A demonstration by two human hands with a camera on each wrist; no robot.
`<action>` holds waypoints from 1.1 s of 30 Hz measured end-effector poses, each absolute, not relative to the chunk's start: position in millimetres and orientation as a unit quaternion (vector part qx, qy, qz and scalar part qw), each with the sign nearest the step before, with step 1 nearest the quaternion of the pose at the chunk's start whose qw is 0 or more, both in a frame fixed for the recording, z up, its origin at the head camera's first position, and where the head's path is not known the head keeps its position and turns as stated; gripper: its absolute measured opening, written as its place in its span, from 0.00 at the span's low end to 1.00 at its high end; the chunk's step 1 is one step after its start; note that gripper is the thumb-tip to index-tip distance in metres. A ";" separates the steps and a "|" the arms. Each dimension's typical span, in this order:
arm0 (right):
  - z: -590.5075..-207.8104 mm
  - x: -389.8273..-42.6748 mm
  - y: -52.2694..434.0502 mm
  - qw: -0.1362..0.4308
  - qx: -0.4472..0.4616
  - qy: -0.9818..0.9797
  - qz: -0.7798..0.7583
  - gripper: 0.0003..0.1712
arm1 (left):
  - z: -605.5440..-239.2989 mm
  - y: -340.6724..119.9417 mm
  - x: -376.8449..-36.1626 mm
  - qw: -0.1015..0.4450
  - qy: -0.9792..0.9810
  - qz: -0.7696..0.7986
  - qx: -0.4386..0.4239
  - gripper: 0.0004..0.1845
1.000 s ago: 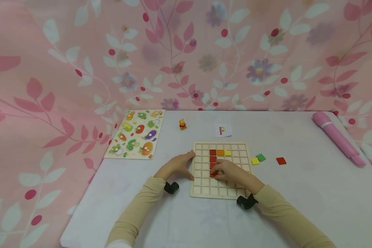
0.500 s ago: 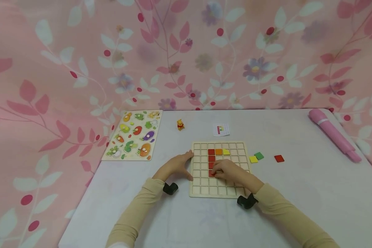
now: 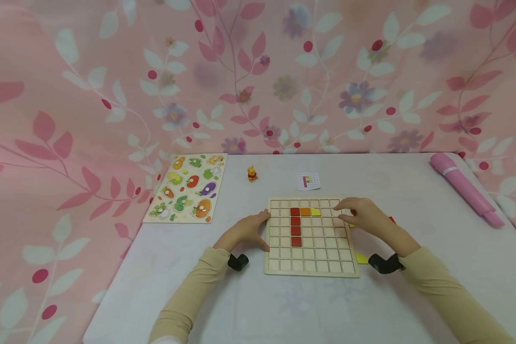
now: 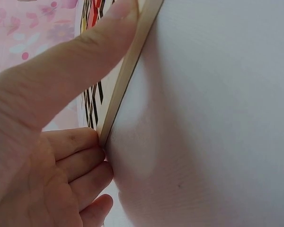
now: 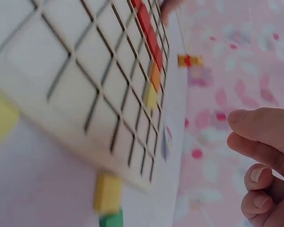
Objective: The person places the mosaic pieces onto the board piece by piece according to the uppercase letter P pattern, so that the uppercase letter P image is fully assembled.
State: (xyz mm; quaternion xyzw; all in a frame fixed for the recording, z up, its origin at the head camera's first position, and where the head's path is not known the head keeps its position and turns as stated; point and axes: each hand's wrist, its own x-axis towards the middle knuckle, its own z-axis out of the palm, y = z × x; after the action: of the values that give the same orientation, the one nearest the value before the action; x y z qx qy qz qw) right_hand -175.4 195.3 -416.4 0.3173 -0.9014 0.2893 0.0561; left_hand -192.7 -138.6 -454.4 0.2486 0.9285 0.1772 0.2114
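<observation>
A wooden grid board (image 3: 322,258) lies on the white table. It holds a column of red tiles (image 3: 295,227), an orange tile (image 3: 305,211) and a yellow tile (image 3: 315,211). My left hand (image 3: 247,231) holds the board's left edge (image 4: 128,71), thumb (image 4: 85,56) along the rim and fingers curled against the side. My right hand (image 3: 363,215) hovers over the board's upper right edge, fingers (image 5: 262,132) loosely curled and holding nothing. Just below it lie a yellow tile (image 5: 107,193) and a green tile (image 5: 111,221), which the hand hides in the head view.
Another yellow tile (image 3: 361,258) lies by the board's lower right side, and a red tile (image 3: 392,220) peeks out past my right hand. Behind the board are a pattern card (image 3: 308,181) and a small bear toy (image 3: 252,173). A vegetable puzzle (image 3: 187,187) lies far left, a pink tube (image 3: 464,188) far right.
My right hand left the lowest red tile in its cell and moved up and right to the board's right edge. The left hand stayed on the left edge.
</observation>
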 end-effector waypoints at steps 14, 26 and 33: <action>-433.1 -182.0 287.6 -0.041 0.197 -0.953 0.227 0.19 | -450.6 -137.3 -191.6 0.217 0.930 0.177 0.237 0.55; -447.9 -183.1 299.4 -0.110 0.142 -0.956 0.231 0.13 | -455.1 -138.0 -192.7 0.216 0.929 0.178 0.243 0.55; -437.0 -180.5 274.7 -0.100 0.127 -0.958 0.236 0.16 | -452.6 -137.0 -191.5 0.214 0.930 0.176 0.240 0.55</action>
State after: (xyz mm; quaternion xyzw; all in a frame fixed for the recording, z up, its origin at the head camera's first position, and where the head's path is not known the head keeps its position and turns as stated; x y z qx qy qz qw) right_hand -180.5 274.7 -437.0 0.1275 -0.9580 0.2363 -0.1004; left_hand -191.5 -137.0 -452.6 0.2402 0.9302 0.1762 0.2144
